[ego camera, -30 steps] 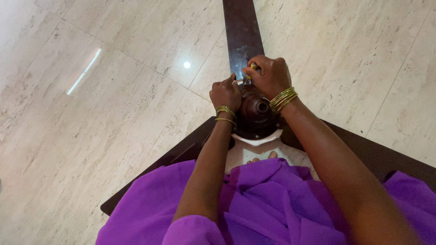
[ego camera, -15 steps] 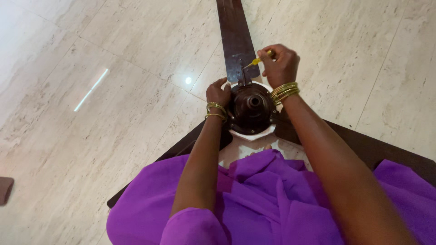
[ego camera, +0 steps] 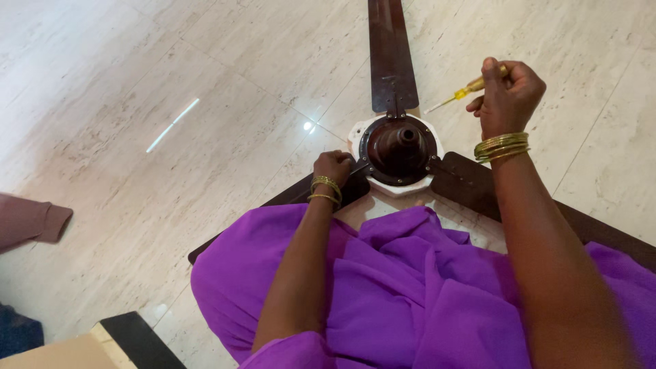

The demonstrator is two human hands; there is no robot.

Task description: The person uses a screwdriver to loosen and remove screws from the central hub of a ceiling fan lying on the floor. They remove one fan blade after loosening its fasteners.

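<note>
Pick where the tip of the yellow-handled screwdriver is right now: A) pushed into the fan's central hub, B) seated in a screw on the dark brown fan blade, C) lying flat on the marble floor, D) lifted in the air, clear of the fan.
D: the right hand holds the yellow-handled screwdriver raised, its tip above floor, right of the dark brown fan blade.

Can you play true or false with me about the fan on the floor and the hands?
1. The right hand holds a yellow-handled screwdriver. True.
2. The screwdriver's tip touches the fan hub. False: it is lifted clear, up to the right of the hub.
3. The left hand rests at the hub's left edge. True.
4. The fan blades are white. False: they are dark brown.
5. The fan lies on a pale tiled floor. True.
</note>
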